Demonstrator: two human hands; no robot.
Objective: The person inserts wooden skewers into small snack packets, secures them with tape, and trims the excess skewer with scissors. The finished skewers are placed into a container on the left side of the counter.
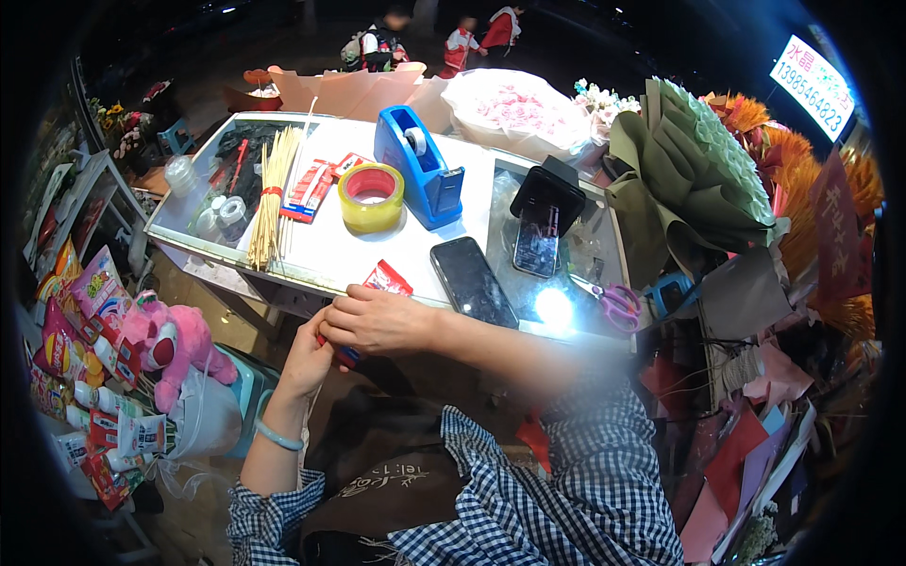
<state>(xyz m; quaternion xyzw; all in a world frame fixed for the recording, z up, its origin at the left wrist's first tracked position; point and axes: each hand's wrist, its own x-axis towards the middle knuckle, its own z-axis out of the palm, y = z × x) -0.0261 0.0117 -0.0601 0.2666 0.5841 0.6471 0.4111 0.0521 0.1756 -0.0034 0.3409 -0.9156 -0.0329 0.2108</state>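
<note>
Both of my hands meet just in front of the table's near edge. My left hand, with a pale bangle on its wrist, is closed, its fingertips against those of my right hand. My right hand is closed too and lies over the left fingers. Between them a bit of a small red and blue packet shows; most of it is hidden. A thin pale stick runs down from my left hand along the wrist. Just beyond my right knuckles, another red packet lies on the white tabletop.
On the table are a bundle of wooden sticks, red packets, a clear tape roll, a blue tape dispenser, a black phone and purple scissors. Bouquets stand right; a pink plush toy and snacks sit left.
</note>
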